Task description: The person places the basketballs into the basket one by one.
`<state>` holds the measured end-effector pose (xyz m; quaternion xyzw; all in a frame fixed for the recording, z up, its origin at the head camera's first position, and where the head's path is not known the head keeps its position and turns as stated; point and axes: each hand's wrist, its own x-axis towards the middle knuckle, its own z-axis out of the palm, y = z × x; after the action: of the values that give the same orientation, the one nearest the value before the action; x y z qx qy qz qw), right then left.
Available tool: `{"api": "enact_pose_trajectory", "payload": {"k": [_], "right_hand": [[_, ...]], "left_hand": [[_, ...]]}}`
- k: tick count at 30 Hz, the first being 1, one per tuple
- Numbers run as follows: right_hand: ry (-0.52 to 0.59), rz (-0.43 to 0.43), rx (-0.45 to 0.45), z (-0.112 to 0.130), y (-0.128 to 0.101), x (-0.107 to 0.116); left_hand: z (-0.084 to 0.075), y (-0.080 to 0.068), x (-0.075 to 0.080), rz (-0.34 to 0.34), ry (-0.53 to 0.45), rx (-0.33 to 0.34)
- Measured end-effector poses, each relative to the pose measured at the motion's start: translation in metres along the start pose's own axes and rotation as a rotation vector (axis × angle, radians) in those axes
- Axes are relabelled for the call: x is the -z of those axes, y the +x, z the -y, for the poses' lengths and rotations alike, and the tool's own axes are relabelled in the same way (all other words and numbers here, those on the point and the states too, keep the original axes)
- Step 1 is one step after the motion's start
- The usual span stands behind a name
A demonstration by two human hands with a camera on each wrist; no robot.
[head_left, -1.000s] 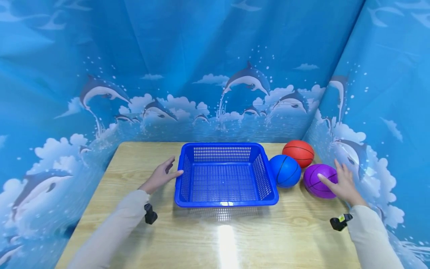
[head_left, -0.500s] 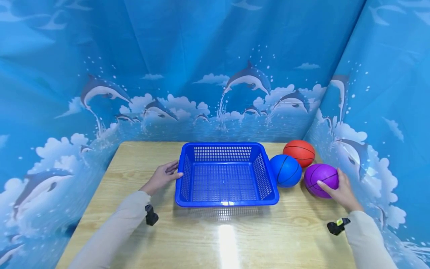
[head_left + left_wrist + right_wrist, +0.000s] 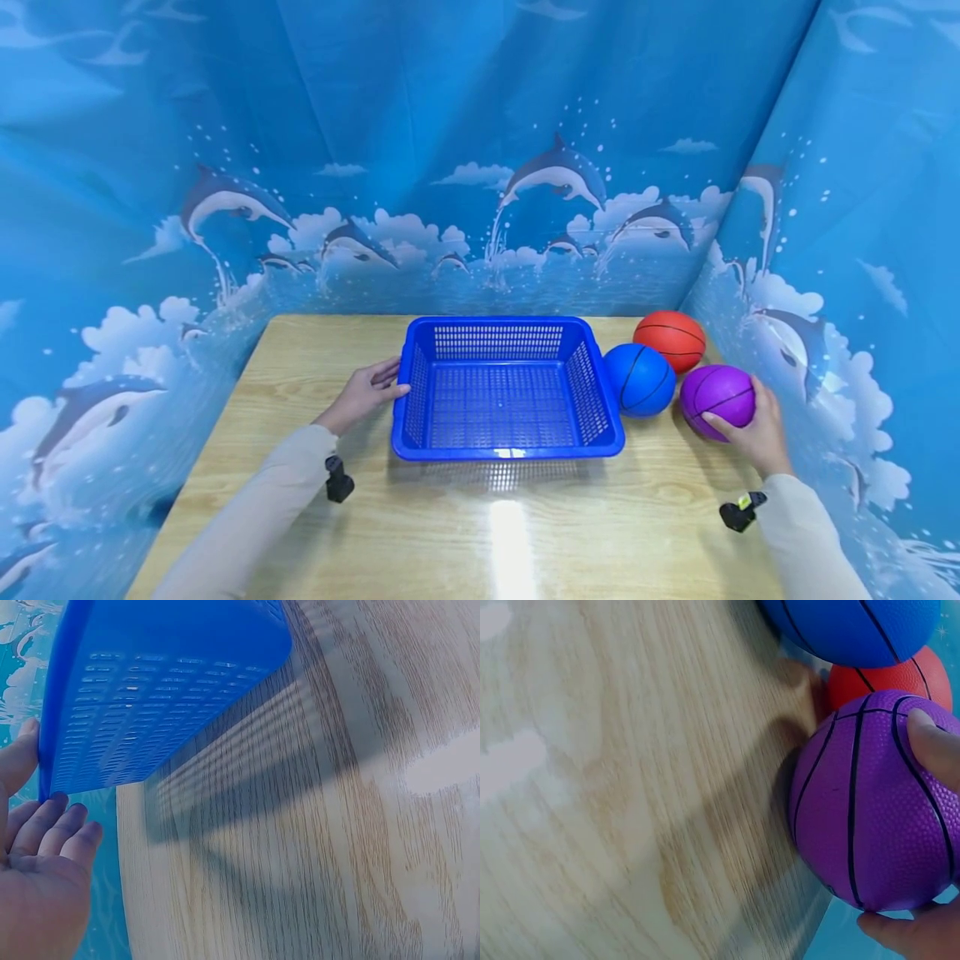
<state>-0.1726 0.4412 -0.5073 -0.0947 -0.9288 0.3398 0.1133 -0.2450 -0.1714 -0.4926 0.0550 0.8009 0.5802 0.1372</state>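
Note:
A blue plastic basket (image 3: 510,454) with slotted walls stands on the table, its inside bare. My left hand (image 3: 363,396) holds its left rim, thumb on top and the other fingers along the outer wall. In the left wrist view, the thumb and fingertips meet the basket's edge. At the right, my right hand (image 3: 763,435) grips a small purple basketball (image 3: 712,398) from its right side. The right wrist view shows the thumb over this ball (image 3: 862,802) and a finger at its lower edge; the remaining fingers are mostly hidden.
A blue basketball (image 3: 639,380) sits right at the basket's right wall, left of the purple one. Behind them lies a red basketball (image 3: 670,340) near the back right corner. Dolphin-print curtains (image 3: 480,167) enclose the wooden table (image 3: 615,533) at the back and sides.
My right hand has come down from over the purple basketball to its right side and taken hold of it. My left fingers have closed in on the basket's rim.

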Motion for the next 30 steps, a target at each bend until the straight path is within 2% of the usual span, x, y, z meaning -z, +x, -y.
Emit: {"api": "enact_pose_trajectory", "payload": {"k": [6, 15, 24, 30], "right_hand": [[-0.014, -0.063, 0.03, 0.001, -0.002, -0.002], [0.023, -0.138, -0.102, 0.007, -0.009, -0.002], [0.077, -0.265, -0.055, 0.04, -0.01, 0.012], [0.134, -0.279, -0.026, 0.078, -0.012, 0.019]], "left_hand": [[0.001, 0.0, -0.001, -0.017, -0.008, -0.002], [-0.001, -0.001, -0.001, -0.031, -0.006, -0.015], [-0.007, -0.002, -0.002, -0.021, -0.008, -0.022], [-0.008, -0.003, -0.003, -0.025, -0.009, -0.009]]}}
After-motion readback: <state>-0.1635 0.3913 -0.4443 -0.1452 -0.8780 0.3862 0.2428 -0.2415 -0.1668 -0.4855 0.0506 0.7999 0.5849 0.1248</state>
